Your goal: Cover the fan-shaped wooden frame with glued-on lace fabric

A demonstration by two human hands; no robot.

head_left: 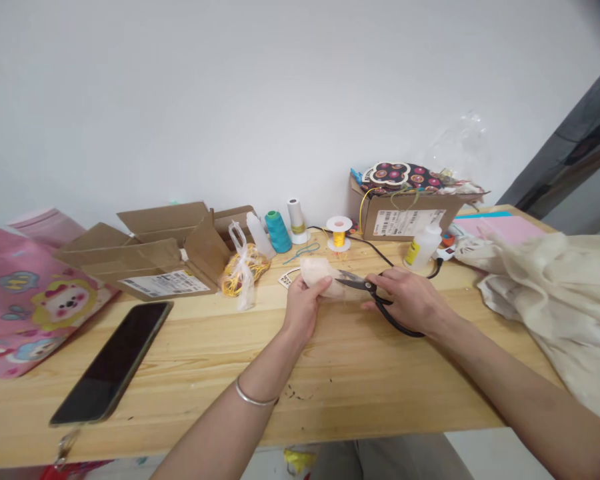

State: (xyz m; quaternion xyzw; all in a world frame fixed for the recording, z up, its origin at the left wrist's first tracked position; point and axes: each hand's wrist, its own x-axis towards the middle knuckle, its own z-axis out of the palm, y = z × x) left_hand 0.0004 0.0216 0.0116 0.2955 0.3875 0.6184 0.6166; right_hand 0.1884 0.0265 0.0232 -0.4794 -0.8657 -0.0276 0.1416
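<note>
Pale cloth [315, 271], pinched by your left hand [303, 305], seems steadied for scissors [369, 285] your right hand [413, 298] grips.

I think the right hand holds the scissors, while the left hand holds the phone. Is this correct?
Not quite: in the head view, the left hand holds pale material; the phone lies on the table. The right hand does hold the scissors.

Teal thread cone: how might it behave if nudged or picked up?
The teal thread cone stands on end, taller than wide, so a high push may tip it. Its round, tapered sides suggest rolling if toppled. Its wound surface likely offers some grip.
</note>
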